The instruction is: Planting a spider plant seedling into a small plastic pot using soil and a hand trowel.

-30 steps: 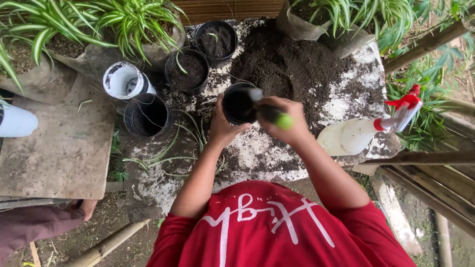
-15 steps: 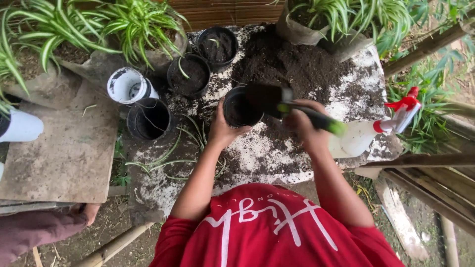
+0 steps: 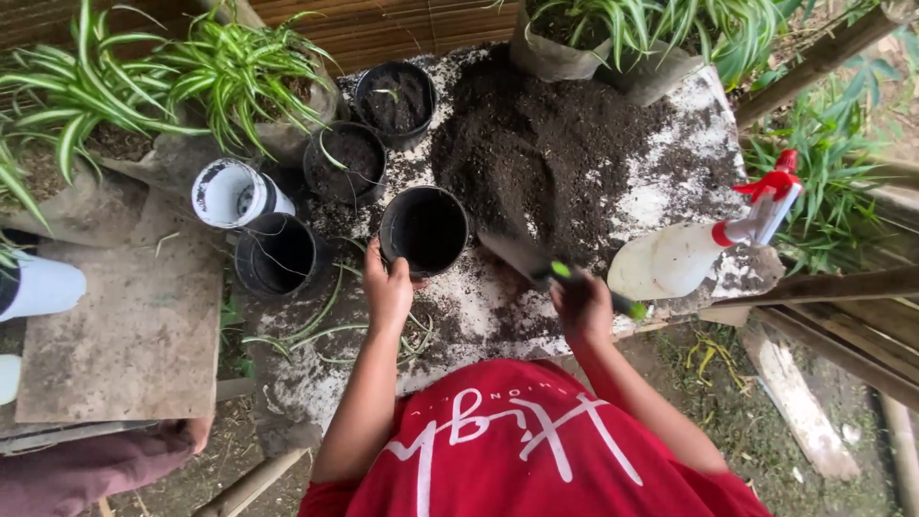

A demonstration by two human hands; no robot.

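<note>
My left hand [image 3: 388,284] grips the near rim of an empty black plastic pot [image 3: 424,230] that stands upright on the soil-strewn white table [image 3: 493,306]. My right hand [image 3: 584,308] holds a small trowel [image 3: 541,268] by its black and green handle. The trowel's dark blade lies low at the near edge of the heap of dark potting soil [image 3: 536,153], to the right of the pot.
Two soil-filled black pots [image 3: 347,161] [image 3: 394,96] stand behind, an empty black pot [image 3: 276,253] and a white pot [image 3: 230,191] to the left. A white spray bottle with red trigger [image 3: 708,244] lies at right. Striped leafy plants [image 3: 230,67] line the back. Loose plantlets [image 3: 325,306] lie near my left arm.
The trowel has swung from over the pot down and right to the soil heap's near edge. My left hand stays on the pot, which has shifted slightly left in view.
</note>
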